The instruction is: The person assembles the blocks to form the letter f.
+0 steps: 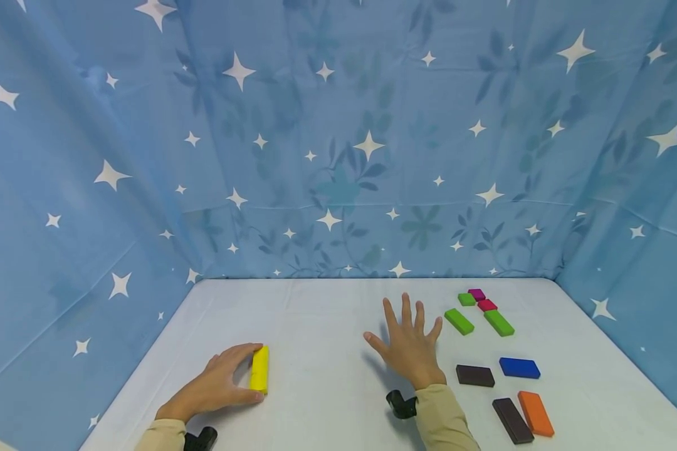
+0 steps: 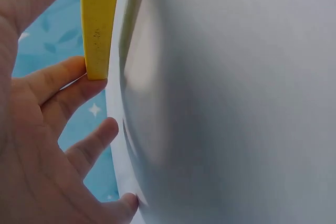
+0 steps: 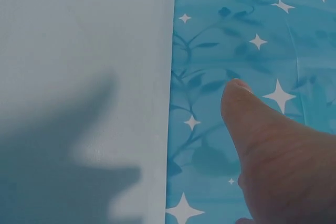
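Head view: your left hand [image 1: 217,383] pinches one yellow block [image 1: 260,371] end to end, thumb at its near end and fingertips at its far end, at the left of the white table [image 1: 321,326]; in the left wrist view, the other two fingers extend clear of it. Your right hand [image 1: 410,351] is spread wide, palm down, fingers and thumb straight and apart, holding nothing, its shadow cast on the tabletop. To its right lie nine more blocks: three green (two longer blocks [image 1: 499,323] and one short block [image 1: 466,299]), one magenta block [image 1: 476,294], one crimson block [image 1: 488,305], two dark brown blocks [image 1: 475,376], one blue block [image 1: 519,368] and one orange block [image 1: 536,413].
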